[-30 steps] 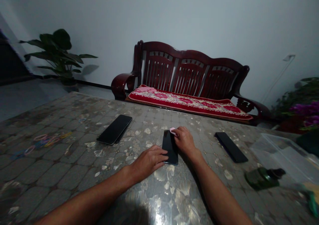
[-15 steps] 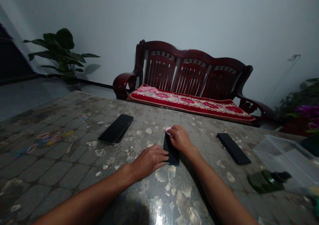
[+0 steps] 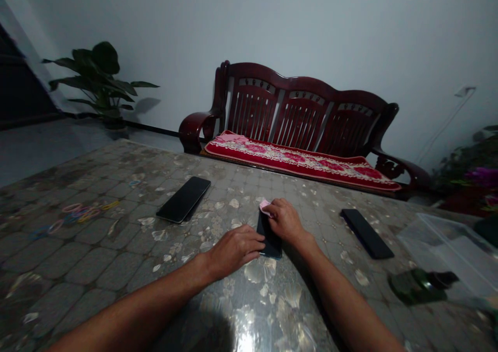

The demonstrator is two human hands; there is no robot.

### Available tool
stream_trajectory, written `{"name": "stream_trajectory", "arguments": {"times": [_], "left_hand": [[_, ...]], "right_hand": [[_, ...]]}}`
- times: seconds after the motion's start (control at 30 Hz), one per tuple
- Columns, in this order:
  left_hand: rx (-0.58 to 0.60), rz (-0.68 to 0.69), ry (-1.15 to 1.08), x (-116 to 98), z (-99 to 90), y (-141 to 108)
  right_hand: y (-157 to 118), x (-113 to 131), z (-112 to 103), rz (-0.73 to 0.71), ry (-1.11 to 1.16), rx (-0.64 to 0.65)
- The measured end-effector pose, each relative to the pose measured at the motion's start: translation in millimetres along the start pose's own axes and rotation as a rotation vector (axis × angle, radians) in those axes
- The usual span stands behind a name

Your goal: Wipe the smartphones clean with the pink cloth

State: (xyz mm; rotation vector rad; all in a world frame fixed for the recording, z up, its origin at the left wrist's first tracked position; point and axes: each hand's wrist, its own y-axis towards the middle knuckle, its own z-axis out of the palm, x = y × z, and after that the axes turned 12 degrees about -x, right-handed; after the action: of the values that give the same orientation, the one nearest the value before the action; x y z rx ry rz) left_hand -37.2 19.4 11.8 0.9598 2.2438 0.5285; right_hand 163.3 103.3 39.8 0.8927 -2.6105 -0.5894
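A dark smartphone (image 3: 271, 242) lies on the patterned tabletop in front of me, its far part hidden under my right hand. My right hand (image 3: 287, 219) is closed on a small pink cloth (image 3: 265, 205), pressed against the phone's far end. My left hand (image 3: 237, 248) holds the phone's near left edge, fingers close together and their tips over the screen. A second black smartphone (image 3: 184, 200) rests tilted to the left, its near end slightly raised. To the right lies a dark, thick, phone-shaped object (image 3: 366, 233).
Several coloured rubber bands (image 3: 80, 213) lie at the table's left. At the right are a green bottle (image 3: 418, 285) with a black top, on its side, and a clear plastic box (image 3: 447, 238). Beyond the table stands a wooden bench (image 3: 299, 108) with a red floral cover.
The view has shifted slightly. My right hand, with the pink cloth, has moved very little at the phone's far end. My left hand keeps its place on the phone.
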Motion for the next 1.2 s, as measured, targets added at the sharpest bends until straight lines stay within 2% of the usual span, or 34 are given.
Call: {"name": "stream_trajectory", "arguments": {"times": [0.2, 0.37, 0.53, 0.73, 0.93, 1.13, 1.2], "left_hand": [[-0.013, 0.011, 0.008, 1.2, 2.2, -0.3], [-0.009, 0.015, 0.030, 1.2, 3.1, -0.2], [-0.001, 0.019, 0.026, 1.0, 4.0, -0.1], [-0.008, 0.006, 0.040, 0.1, 3.1, -1.0], [-0.016, 0.032, 0.038, 0.0, 3.0, -0.3], [-0.027, 0.030, 0.051, -0.3, 3.0, -0.5], [-0.038, 0.041, 0.053, -1.1, 2.7, 0.0]], "right_hand": [[-4.5, 4.8, -8.6, -0.105, 0.058, 0.059], [-5.6, 4.3, -10.1, -0.043, 0.053, 0.009], [-8.5, 6.0, -12.7, -0.158, 0.133, 0.073], [-7.2, -1.8, -7.0, -0.031, 0.100, -0.001], [-12.8, -1.9, -9.1, -0.163, 0.196, 0.045], [-14.3, -6.7, -4.9, -0.091, 0.169, -0.045], [-15.6, -5.9, -6.1, -0.126, 0.175, -0.031]]}}
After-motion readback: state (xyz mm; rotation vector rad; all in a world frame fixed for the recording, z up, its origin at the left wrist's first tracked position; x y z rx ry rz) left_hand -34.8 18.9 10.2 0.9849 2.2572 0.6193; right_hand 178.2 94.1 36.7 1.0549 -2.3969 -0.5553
